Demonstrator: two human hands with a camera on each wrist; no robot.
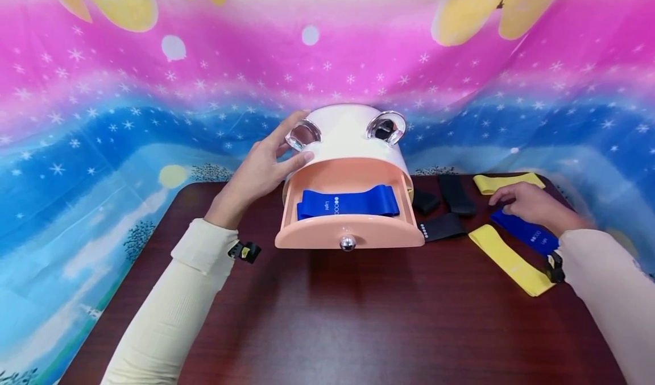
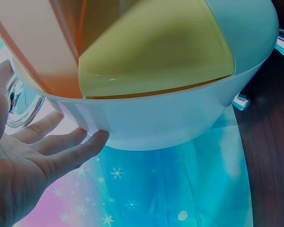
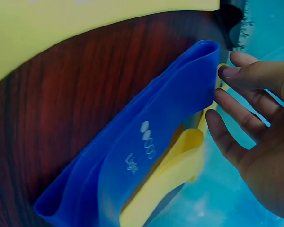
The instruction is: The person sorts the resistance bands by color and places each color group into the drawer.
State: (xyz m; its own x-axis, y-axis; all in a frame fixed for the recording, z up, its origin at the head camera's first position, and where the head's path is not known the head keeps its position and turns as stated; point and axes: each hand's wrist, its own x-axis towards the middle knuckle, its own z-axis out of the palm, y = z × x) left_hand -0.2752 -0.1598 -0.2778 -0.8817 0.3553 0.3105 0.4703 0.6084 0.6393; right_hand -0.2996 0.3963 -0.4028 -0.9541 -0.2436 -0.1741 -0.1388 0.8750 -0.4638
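My left hand [image 1: 258,166] rests on the left side of a white rounded drawer box [image 1: 343,129], thumb and fingers either side of a silver ear-shaped ring [image 1: 314,129]. In the left wrist view its fingertips touch the white wall [image 2: 151,123] with the fingers spread. The peach drawer [image 1: 307,238] is pulled out, and a blue resistance band [image 1: 358,201] marked "Light" lies inside it. My right hand [image 1: 529,203] hovers over a second blue resistance band [image 3: 156,113] on the table. Its loosely bent fingertips are close beside the band's end, with nothing gripped.
Yellow bands [image 1: 512,263] lie in front of and behind the second blue band. Several black bands [image 1: 455,194] lie right of the box. A yellow drawer front [image 2: 161,56] shows below the peach drawer. A patterned cloth [image 1: 256,49] hangs behind the dark wooden table [image 1: 327,317].
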